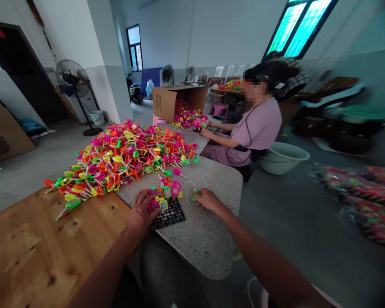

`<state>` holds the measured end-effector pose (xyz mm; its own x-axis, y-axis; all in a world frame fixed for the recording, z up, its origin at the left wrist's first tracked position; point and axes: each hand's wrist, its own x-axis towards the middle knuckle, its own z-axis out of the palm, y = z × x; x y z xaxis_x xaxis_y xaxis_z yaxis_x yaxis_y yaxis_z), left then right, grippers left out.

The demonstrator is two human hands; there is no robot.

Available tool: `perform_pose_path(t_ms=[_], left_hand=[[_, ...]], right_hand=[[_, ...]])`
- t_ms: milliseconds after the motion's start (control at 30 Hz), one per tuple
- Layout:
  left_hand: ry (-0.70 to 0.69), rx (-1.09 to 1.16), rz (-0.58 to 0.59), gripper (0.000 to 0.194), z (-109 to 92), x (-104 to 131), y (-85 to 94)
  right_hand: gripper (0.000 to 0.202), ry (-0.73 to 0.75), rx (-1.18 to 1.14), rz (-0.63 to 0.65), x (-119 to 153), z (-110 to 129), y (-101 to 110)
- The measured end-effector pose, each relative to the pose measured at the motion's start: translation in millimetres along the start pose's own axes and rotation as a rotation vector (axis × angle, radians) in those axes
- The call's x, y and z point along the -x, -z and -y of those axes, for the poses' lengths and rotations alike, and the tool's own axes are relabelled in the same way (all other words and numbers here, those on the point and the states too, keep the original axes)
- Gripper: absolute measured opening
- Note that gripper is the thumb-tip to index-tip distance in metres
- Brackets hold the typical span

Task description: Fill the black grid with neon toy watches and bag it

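A black lattice tray (171, 217) lies at the front edge of the speckled stone table (208, 233), with several pink, yellow and green toy pieces (163, 205) standing in its left and far part. My left hand (141, 214) rests at the tray's left side, fingers curved against those pieces. To the right of the tray, my right hand (208, 199) pinches a small green toy piece (195, 194) just over the stone. A pink piece (178, 172) lies beyond the tray, near a large heap of orange, pink, yellow and green toy pieces (125, 154).
A wooden board (51, 239) adjoins the stone table on the left. A person in pink (259, 124) sits at the far right of the table, near a tipped cardboard box (165, 105) spilling pink pieces. A pale basin (284, 158) and bagged goods (356, 184) are on the right.
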<state>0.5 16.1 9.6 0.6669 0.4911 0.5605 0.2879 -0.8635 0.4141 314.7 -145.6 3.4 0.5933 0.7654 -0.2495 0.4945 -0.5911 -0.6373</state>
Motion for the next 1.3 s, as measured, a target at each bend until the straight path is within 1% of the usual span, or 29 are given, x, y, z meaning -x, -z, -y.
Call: perform_pose_path(t_ms=[100, 133, 200, 233, 267, 300, 333, 367, 467, 533, 600, 700, 767, 833, 900, 1000, 1067, 1133, 1200, 1300], left_hand=[[-0.014, -0.005, 0.018, 0.047, 0, -2, 2.2], [-0.019, -0.010, 0.022, 0.048, 1, -2, 2.8], [-0.035, -0.025, 0.028, 0.049, 1, -4, 4.3], [-0.044, -0.037, 0.033, 0.049, 1, -5, 5.5], [-0.054, -0.053, 0.041, 0.050, 0, -7, 7.0], [-0.060, -0.075, 0.052, 0.050, -1, -8, 8.8], [-0.062, -0.102, 0.066, 0.052, -3, -10, 10.9], [-0.061, -0.133, 0.079, 0.054, -5, -12, 13.1], [-0.057, -0.216, 0.093, 0.063, -15, -17, 17.5], [-0.065, -0.236, 0.106, 0.067, -21, -20, 17.4], [-0.069, -0.237, 0.143, 0.068, -27, -23, 14.8], [-0.063, -0.243, 0.207, 0.064, -31, -24, 8.9], [-0.056, -0.244, 0.220, 0.063, -31, -25, 5.6], [-0.055, -0.237, 0.215, 0.061, -29, -25, 3.6], [-0.061, -0.228, 0.207, 0.061, -25, -25, 2.8], [-0.062, -0.211, 0.205, 0.061, -22, -26, 3.2], [-0.056, -0.197, 0.216, 0.061, -20, -26, 3.8], [-0.056, -0.183, 0.224, 0.061, -19, -25, 4.1], [-0.060, -0.171, 0.223, 0.060, -19, -25, 4.0], [-0.056, -0.165, 0.218, 0.058, -18, -24, 3.7]], right_hand=[[0.043, 0.041, -0.002, 0.089, 10, -4, 7], [0.043, 0.039, 0.028, 0.091, 10, -4, 10], [0.032, 0.044, 0.154, 0.000, 9, -4, 14], [0.027, 0.078, 0.234, -0.062, 7, -4, 15], [0.029, 0.131, 0.308, -0.112, 6, -4, 15], [0.037, 0.195, 0.372, -0.134, 5, -4, 13], [0.041, 0.254, 0.423, -0.129, 4, -3, 11], [0.040, 0.301, 0.463, -0.106, 4, -3, 8], [0.029, 0.360, 0.540, -0.071, 10, -3, 1], [0.027, 0.404, 0.544, -0.075, 17, -4, 0], [0.027, 0.431, 0.508, -0.088, 26, -7, 0], [0.026, 0.410, 0.378, -0.139, 39, -9, -4], [0.025, 0.375, 0.205, -0.186, 46, -6, -13], [0.026, 0.336, -0.014, -0.220, 50, 3, -27], [0.026, 0.320, -0.214, -0.185, 52, 17, -44], [0.019, 0.337, -0.391, -0.044, 50, 43, -67], [0.015, 0.361, -0.420, 0.008, 48, 58, -79], [0.015, 0.388, -0.392, 0.019, 46, 70, -88], [0.015, 0.416, -0.339, 0.016, 44, 76, -94], [0.012, 0.452, -0.242, -0.042, 43, 77, -100]])
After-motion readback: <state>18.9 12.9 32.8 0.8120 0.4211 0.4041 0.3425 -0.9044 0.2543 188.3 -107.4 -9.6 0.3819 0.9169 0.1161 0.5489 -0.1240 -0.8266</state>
